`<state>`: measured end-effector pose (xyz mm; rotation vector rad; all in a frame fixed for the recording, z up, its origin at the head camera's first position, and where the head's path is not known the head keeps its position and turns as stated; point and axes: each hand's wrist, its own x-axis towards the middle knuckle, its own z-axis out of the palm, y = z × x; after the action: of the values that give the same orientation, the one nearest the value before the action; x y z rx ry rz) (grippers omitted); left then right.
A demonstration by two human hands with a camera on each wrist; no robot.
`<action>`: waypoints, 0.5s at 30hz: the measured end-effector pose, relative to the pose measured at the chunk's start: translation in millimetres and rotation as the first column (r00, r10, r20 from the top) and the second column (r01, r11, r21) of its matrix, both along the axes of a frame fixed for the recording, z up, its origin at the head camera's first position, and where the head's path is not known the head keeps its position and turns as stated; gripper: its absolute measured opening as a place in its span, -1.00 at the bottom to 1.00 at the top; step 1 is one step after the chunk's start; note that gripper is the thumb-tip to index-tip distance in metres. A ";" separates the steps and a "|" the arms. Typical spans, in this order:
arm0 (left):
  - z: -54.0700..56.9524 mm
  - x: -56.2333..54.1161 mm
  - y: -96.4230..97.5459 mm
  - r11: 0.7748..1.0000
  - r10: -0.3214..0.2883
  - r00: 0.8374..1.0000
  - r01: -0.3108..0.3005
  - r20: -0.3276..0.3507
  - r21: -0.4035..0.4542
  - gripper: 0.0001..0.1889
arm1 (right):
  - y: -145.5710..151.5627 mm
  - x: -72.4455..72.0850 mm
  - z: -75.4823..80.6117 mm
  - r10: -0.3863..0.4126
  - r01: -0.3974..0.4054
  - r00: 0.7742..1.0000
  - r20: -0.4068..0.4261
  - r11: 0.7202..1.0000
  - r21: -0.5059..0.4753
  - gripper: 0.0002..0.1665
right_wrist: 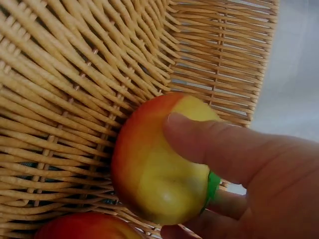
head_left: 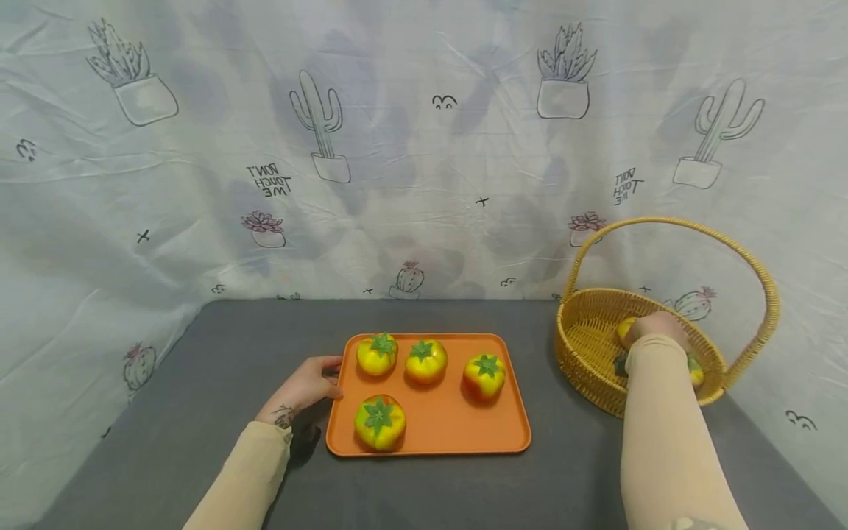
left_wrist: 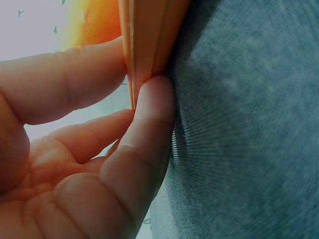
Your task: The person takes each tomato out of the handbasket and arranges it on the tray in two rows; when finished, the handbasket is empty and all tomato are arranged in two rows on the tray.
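Observation:
My left hand [head_left: 306,384] grips the left rim of an orange tray [head_left: 457,430], thumb and fingers pinching its edge in the left wrist view. Several yellow-red persimmons with green leafy tops lie on the tray: two along the back [head_left: 377,355], one at the right [head_left: 483,379] and one at the front left [head_left: 380,423]. Inside the wicker basket [head_left: 589,379], my right hand [head_left: 661,327] holds a persimmon [right_wrist: 154,159], thumb across its yellow side. Another persimmon [right_wrist: 89,228] shows at the bottom of the right wrist view.
The basket's tall arched handle [head_left: 662,221] rises over the right forearm. Yellow-green fruit [head_left: 695,374] in the basket is partly hidden by the sleeve. A dark grey cloth [head_left: 199,397] covers the table, and a white curtain [head_left: 397,110] printed with cacti hangs behind.

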<state>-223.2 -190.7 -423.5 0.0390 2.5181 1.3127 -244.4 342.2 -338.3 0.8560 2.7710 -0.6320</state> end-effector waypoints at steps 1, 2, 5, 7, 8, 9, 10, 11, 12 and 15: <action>0.3 0.0 0.0 1.000 -0.003 1.000 0.003 0.003 0.004 -0.29 | 1.0 -0.2 -0.1 0.000 0.000 1.000 -0.014 1.000 -0.002 -0.22; 0.5 0.0 0.0 1.000 -0.005 1.000 0.005 0.003 0.006 -0.28 | 2.1 -0.6 -0.1 0.005 -0.005 1.000 -0.025 1.000 -0.003 -0.25; 0.6 -0.9 -1.0 1.000 -0.012 1.000 0.012 0.002 0.010 -0.28 | 4.7 -1.3 0.4 0.050 -0.051 0.997 -0.050 0.999 -0.008 -0.30; 0.4 -1.6 -1.6 1.000 -0.007 1.000 0.007 0.001 0.010 -0.29 | 5.3 -1.2 0.0 0.085 -0.086 0.995 -0.053 0.996 -0.025 -0.29; 0.3 -2.0 -1.9 1.000 -0.007 1.000 0.007 0.000 0.007 -0.29 | 5.5 -1.1 -0.8 0.107 -0.109 0.993 -0.047 0.994 -0.032 -0.27; -0.1 -2.5 -1.9 1.000 -0.006 1.000 0.006 0.000 0.006 -0.29 | 5.2 -1.1 -2.2 0.123 -0.125 0.991 -0.044 0.991 -0.041 -0.25; -0.6 -2.8 -2.0 1.000 -0.009 1.000 0.009 0.000 0.002 -0.29 | 4.8 -1.3 -4.0 0.135 -0.137 0.990 -0.047 0.989 -0.049 -0.21; -1.0 -3.0 -1.8 1.000 -0.010 1.000 0.010 -0.001 -0.002 -0.29 | 4.7 -1.9 -6.6 0.151 -0.154 0.987 -0.052 0.987 -0.051 -0.19; -1.9 -3.2 -1.6 1.000 -0.008 1.000 0.008 0.000 -0.003 -0.29 | 4.7 -2.7 -9.3 0.173 -0.176 0.983 -0.061 0.983 -0.045 -0.16; -3.7 -2.7 -0.5 1.000 0.002 1.000 -0.002 0.007 0.002 -0.29 | 6.2 -7.0 -17.9 0.228 -0.231 0.968 -0.102 0.973 -0.022 -0.13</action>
<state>-225.9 -191.3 -427.1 0.0323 2.5113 1.3134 -251.4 348.4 -356.2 0.4979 2.8790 -0.6928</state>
